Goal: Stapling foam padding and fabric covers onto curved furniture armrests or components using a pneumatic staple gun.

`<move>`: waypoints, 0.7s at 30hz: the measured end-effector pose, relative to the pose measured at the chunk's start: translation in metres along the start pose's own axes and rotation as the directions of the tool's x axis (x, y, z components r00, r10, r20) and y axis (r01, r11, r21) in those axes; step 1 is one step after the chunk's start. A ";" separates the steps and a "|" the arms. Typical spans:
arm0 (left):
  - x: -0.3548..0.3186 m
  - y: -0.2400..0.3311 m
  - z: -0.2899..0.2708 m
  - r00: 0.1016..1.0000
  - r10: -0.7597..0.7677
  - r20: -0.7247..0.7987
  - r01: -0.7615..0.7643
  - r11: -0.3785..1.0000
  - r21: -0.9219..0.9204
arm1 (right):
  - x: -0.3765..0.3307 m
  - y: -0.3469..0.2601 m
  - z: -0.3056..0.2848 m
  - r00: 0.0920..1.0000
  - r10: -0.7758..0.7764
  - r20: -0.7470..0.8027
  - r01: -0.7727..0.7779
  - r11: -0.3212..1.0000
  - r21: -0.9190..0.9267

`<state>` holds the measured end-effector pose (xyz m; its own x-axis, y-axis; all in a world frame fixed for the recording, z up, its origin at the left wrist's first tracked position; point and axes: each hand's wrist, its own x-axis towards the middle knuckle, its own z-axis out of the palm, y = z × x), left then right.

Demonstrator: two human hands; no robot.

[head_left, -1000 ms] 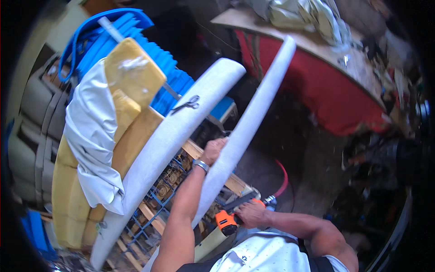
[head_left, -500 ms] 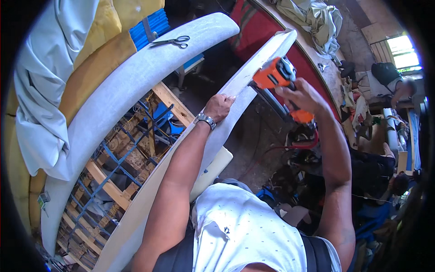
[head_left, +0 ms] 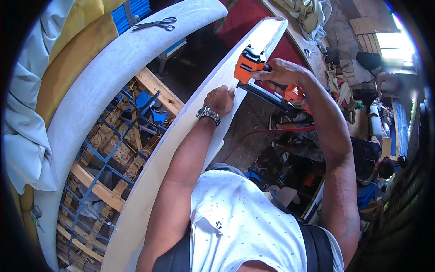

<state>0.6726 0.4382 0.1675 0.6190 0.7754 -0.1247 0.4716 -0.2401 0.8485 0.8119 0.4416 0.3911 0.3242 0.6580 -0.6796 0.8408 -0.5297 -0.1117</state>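
Note:
A long curved rail [head_left: 154, 156] of a sofa frame runs away from me, with light grey fabric [head_left: 222, 131] over its side. My left hand [head_left: 219, 100], a metal watch at its wrist, rests on the rail with fingers curled over the fabric's edge; the fingertips are partly hidden. My right hand [head_left: 283, 72] is wrapped round the handle of an orange and black staple gun [head_left: 248, 65]. The tool's nose is down at the rail's edge, just beyond my left hand, and its long black magazine points right. A red air hose [head_left: 272, 131] trails below.
Black scissors [head_left: 156, 23] lie on the padded, fabric-covered curved back [head_left: 104, 72]. Between back and rail are blue webbing straps [head_left: 106, 158] and wooden slats [head_left: 97, 186]. Loose pale fabric [head_left: 27, 113] drapes at left. People [head_left: 362, 156] are at the right, near a red panel [head_left: 290, 50].
My right hand has brought the staple gun left and down onto the rail's edge, near my left hand. The view has shifted, so the frame appears farther left and higher.

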 end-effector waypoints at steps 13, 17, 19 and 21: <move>0.010 0.007 0.011 0.997 -0.063 0.055 0.060 0.997 0.041 | 0.010 0.009 0.014 0.999 0.021 0.028 -0.017 0.989 -0.144; 0.018 -0.012 0.023 0.999 -0.034 -0.001 0.034 0.999 -0.004 | 0.010 0.012 0.022 1.000 -0.022 0.022 0.023 0.999 -0.046; 0.022 -0.020 0.030 0.999 0.035 -0.026 -0.034 0.999 0.036 | 0.016 0.014 0.023 0.999 -0.015 0.038 0.018 0.998 -0.066; 0.020 -0.006 0.027 0.999 0.025 -0.041 -0.023 0.999 0.039 | 0.014 0.017 0.019 0.998 -0.022 0.063 0.027 0.997 -0.078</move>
<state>0.6983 0.4395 0.1459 0.6045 0.7923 -0.0827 0.4811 -0.2803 0.8306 0.8226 0.4316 0.3656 0.2779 0.6344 -0.7213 0.8804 -0.4686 -0.0730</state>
